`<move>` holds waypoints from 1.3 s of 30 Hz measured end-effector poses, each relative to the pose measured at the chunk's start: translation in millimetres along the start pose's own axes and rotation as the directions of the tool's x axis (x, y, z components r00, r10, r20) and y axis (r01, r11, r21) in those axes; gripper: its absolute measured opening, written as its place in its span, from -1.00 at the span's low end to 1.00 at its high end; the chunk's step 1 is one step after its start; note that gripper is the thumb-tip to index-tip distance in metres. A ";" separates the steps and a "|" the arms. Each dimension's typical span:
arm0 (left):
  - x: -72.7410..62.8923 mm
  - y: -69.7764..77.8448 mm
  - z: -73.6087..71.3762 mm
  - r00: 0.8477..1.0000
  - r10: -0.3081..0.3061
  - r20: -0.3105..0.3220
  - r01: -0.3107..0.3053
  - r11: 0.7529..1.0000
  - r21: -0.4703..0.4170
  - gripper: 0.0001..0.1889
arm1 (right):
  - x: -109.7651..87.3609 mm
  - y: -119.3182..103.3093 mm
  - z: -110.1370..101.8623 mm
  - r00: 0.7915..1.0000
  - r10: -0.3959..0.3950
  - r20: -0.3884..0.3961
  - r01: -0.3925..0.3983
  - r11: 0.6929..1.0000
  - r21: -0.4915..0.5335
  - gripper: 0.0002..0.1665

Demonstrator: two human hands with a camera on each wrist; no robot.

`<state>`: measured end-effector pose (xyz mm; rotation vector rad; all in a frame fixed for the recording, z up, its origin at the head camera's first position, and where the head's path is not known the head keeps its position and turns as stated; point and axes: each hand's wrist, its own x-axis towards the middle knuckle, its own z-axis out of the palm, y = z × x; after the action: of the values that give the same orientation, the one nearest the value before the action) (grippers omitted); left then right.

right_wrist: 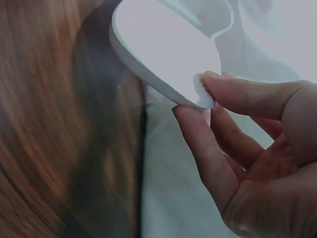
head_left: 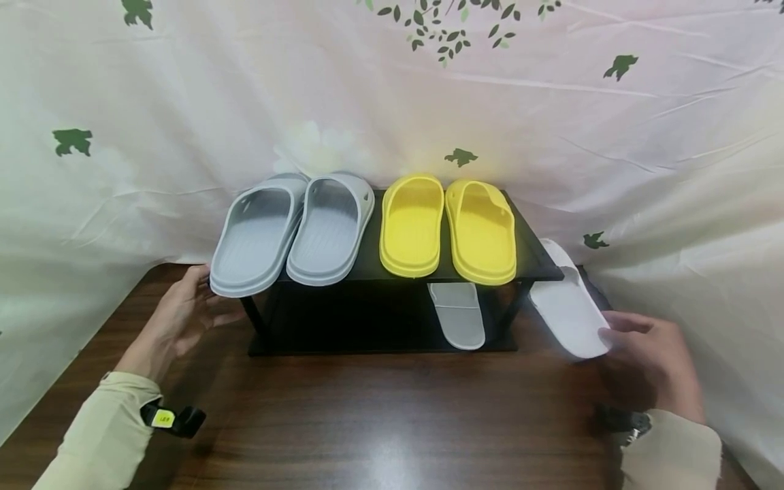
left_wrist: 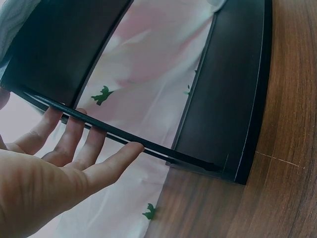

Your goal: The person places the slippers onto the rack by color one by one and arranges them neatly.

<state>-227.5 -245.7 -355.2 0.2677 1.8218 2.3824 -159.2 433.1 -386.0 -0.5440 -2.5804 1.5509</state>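
A black two-tier shoe rack (head_left: 343, 320) stands on the wooden table. My left hand (head_left: 186, 309) is at its left end, and in the left wrist view the extended fingers (left_wrist: 116, 163) touch the thin side bar (left_wrist: 124, 134). Out beyond the rack's right side, my right hand (head_left: 652, 354) pinches a white slipper (head_left: 566, 306) by one end. The right wrist view shows the thumb on the upper face of the slipper (right_wrist: 158, 54) and a finger beneath. On the lower shelf, toward the right, lies a light grey slipper (head_left: 459, 323), its far part hidden under the top shelf.
Side by side on the top shelf are a grey-blue clog pair, left clog (head_left: 254, 241) and right clog (head_left: 327, 235), and a yellow pair, left slipper (head_left: 412, 231) and right slipper (head_left: 484, 238). Pale cloth (head_left: 245, 102) with green leaf prints hangs behind and around the wooden table (head_left: 392, 415).
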 end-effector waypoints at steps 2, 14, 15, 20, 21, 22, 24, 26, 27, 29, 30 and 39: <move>0.0 -0.3 0.1 1.000 -0.003 -0.002 0.003 1.000 -0.001 -0.71 | -1.2 -1.5 -4.7 1.000 -0.015 -0.006 0.015 1.000 0.000 -0.76; 0.5 -0.5 0.0 1.000 -0.004 -0.014 0.005 1.000 0.016 -0.71 | -8.4 -19.1 -8.1 0.977 -0.189 -0.098 0.213 0.873 0.439 -0.62; 0.4 -0.3 0.2 1.000 -0.006 -0.014 0.006 1.000 0.017 -0.71 | -9.0 -21.5 -7.8 0.972 -0.206 -0.112 0.235 0.849 0.474 -0.61; 0.4 0.2 1.4 1.000 -0.006 -0.011 0.007 1.000 0.015 -0.71 | -12.1 -32.2 -8.0 0.957 -0.232 -0.172 0.287 0.828 0.481 -0.59; 0.6 0.3 1.6 1.000 -0.006 -0.009 0.006 1.000 0.012 -0.71 | -12.8 -33.9 -8.3 0.956 -0.236 -0.177 0.293 0.830 0.474 -0.59; 0.8 0.4 1.8 1.000 -0.006 -0.009 0.006 1.000 0.011 -0.71 | -13.4 -35.3 -8.6 0.953 -0.240 -0.185 0.300 0.832 0.466 -0.58; 1.0 0.9 2.4 1.000 -0.006 -0.009 0.006 1.000 0.012 -0.71 | -14.5 -37.9 -9.1 0.947 -0.251 -0.199 0.317 0.831 0.458 -0.57; 1.8 1.7 3.1 1.000 -0.007 -0.008 0.007 1.000 0.014 -0.71 | -15.4 -41.2 -9.9 0.938 -0.266 -0.223 0.342 0.820 0.459 -0.56; 2.0 2.2 3.5 1.000 -0.008 -0.007 0.008 1.000 0.017 -0.71 | -15.6 -43.0 -10.4 0.932 -0.276 -0.235 0.356 0.815 0.458 -0.57; 2.8 3.5 4.1 1.000 -0.007 -0.011 0.007 1.000 0.021 -0.71 | -16.1 -47.1 -11.8 0.924 -0.285 -0.256 0.375 0.807 0.455 -0.58; 3.2 4.1 4.3 1.000 -0.005 -0.013 0.005 1.000 0.021 -0.71 | -16.2 -49.4 -12.3 0.918 -0.292 -0.267 0.387 0.805 0.450 -0.58; 1.9 2.9 3.1 1.000 -0.009 -0.010 0.009 1.000 0.023 -0.70 | -22.0 -65.1 -14.5 0.884 -0.363 -0.293 0.465 0.745 0.478 -0.55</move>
<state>-228.7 -243.2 -351.4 0.2499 1.8524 2.3619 -151.9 410.2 -320.0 -0.0326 -1.8205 1.8277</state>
